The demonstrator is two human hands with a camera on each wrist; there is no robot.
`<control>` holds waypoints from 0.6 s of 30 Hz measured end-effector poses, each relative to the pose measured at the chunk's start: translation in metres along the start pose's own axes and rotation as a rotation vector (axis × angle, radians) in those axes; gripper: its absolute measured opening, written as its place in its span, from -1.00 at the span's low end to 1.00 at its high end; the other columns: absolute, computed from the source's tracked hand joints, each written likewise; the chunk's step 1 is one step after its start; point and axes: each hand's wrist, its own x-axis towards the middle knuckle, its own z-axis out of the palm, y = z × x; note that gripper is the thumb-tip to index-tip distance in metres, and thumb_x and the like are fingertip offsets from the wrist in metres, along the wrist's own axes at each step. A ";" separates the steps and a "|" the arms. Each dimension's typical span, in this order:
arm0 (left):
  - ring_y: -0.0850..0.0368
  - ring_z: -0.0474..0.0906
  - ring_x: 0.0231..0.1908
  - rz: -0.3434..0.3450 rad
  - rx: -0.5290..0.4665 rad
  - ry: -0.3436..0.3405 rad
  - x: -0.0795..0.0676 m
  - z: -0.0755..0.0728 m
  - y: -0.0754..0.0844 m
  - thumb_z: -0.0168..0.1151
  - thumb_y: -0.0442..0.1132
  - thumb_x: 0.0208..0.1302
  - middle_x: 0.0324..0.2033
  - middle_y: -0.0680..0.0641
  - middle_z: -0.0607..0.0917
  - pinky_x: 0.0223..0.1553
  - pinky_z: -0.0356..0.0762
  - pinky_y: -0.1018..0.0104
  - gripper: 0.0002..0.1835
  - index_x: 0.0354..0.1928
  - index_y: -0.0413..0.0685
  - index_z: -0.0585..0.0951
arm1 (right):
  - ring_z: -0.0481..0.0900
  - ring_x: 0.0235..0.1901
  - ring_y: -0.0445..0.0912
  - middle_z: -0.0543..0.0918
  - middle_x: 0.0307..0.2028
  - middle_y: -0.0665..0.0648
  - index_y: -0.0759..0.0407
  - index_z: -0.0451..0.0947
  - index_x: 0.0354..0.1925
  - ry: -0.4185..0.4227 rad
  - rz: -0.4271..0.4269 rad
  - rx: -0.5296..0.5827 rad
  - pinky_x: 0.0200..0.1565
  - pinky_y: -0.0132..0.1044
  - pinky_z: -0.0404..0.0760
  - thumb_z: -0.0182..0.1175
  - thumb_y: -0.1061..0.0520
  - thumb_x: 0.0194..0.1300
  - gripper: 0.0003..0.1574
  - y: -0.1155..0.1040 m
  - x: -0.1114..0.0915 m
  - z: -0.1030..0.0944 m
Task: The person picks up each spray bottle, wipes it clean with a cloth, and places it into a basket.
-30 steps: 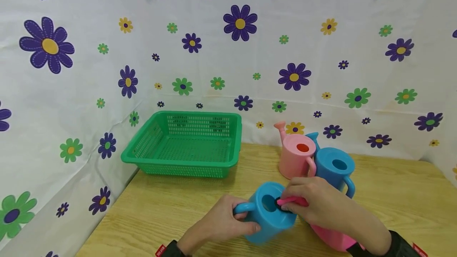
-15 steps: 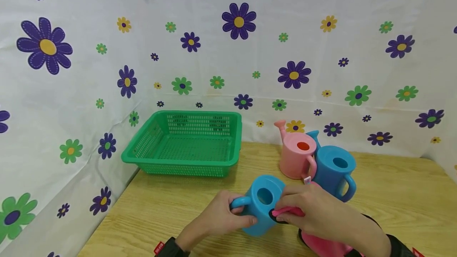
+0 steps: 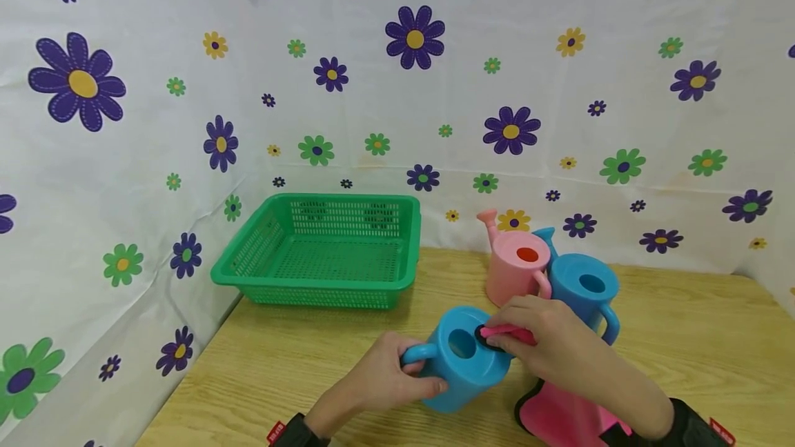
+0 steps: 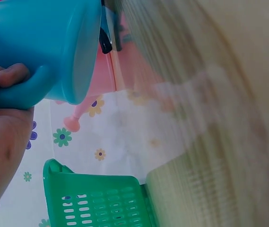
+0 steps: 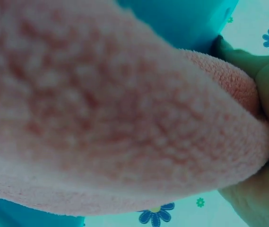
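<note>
A blue watering can (image 3: pixel 466 381) is tilted in front of me, its round top opening in sight. My left hand (image 3: pixel 388 378) grips it by the handle, thumb along its side; the left wrist view shows fingers wrapped around the handle of the can (image 4: pixel 39 38). My right hand (image 3: pixel 549 336) pinches a pink cloth (image 3: pixel 562 409) with black edging. A bunched corner of that cloth touches the can's top beside the opening, while the remainder hangs below the wrist. Seen from the right wrist, the cloth (image 5: pixel 101 118) is fluffy and covers most of the view.
A green plastic basket (image 3: pixel 344 292) stands at the back left of the wooden table (image 3: pixel 298 336). Behind my right hand are a pink watering can (image 3: pixel 512 271) and a second blue watering can (image 3: pixel 580 285), side by side. A flowered sheet (image 3: pixel 373 102) hangs behind the table.
The right hand has moved the cloth's corner toward me to the can's near side, then back up beside the opening. The held can has shifted slightly left and away.
</note>
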 end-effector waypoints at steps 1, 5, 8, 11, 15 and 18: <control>0.35 0.07 -0.71 -0.001 0.003 -0.004 0.000 0.000 0.001 0.41 -0.28 0.05 -0.77 0.10 0.14 -0.60 0.15 0.50 -0.50 -0.69 -0.12 0.21 | 0.69 -0.26 -0.22 0.77 -0.32 -0.04 0.12 0.72 -0.22 0.012 0.014 -0.002 -0.20 -0.11 0.75 0.51 0.24 -0.07 -0.66 0.001 0.000 0.001; 0.36 0.07 -0.72 -0.003 0.025 -0.013 0.000 0.000 0.002 0.42 -0.25 0.05 -0.77 0.11 0.14 -0.61 0.14 0.51 -0.51 -0.69 -0.11 0.23 | 0.70 -0.29 -0.23 0.78 -0.33 -0.03 0.14 0.71 -0.20 0.027 0.079 0.003 -0.20 -0.08 0.74 0.49 0.22 -0.03 -0.66 0.003 0.003 0.003; 0.37 0.06 -0.72 -0.010 0.050 -0.014 -0.001 -0.001 0.003 0.42 -0.22 0.04 -0.77 0.12 0.14 -0.61 0.12 0.51 -0.51 -0.69 -0.10 0.24 | 0.71 -0.28 -0.20 0.79 -0.31 0.00 0.15 0.70 -0.17 0.037 0.116 0.006 -0.18 -0.05 0.73 0.47 0.22 0.01 -0.67 0.003 0.006 0.005; 0.37 0.06 -0.72 -0.005 0.062 -0.018 0.000 0.000 0.003 0.42 -0.21 0.04 -0.77 0.11 0.13 -0.59 0.11 0.50 -0.51 -0.69 -0.10 0.24 | 0.71 -0.23 -0.14 0.79 -0.26 0.04 0.16 0.68 -0.12 0.056 0.126 -0.018 -0.16 0.00 0.72 0.45 0.22 0.04 -0.64 0.003 0.008 0.007; 0.36 0.06 -0.72 0.022 0.062 -0.025 0.001 0.000 0.003 0.42 -0.20 0.04 -0.77 0.08 0.13 -0.58 0.11 0.51 -0.50 -0.69 -0.10 0.23 | 0.70 -0.22 -0.09 0.79 -0.25 0.06 0.14 0.69 -0.11 0.073 0.128 -0.070 -0.17 0.03 0.72 0.45 0.22 0.04 -0.63 0.004 0.010 0.009; 0.36 0.06 -0.72 0.033 0.051 -0.033 0.001 0.000 0.002 0.43 -0.18 0.05 -0.78 0.05 0.12 -0.58 0.11 0.52 -0.48 -0.69 -0.11 0.22 | 0.68 -0.29 -0.11 0.77 -0.31 0.05 0.14 0.71 -0.16 0.067 0.143 -0.095 -0.22 0.00 0.74 0.46 0.23 0.02 -0.66 0.004 0.010 0.010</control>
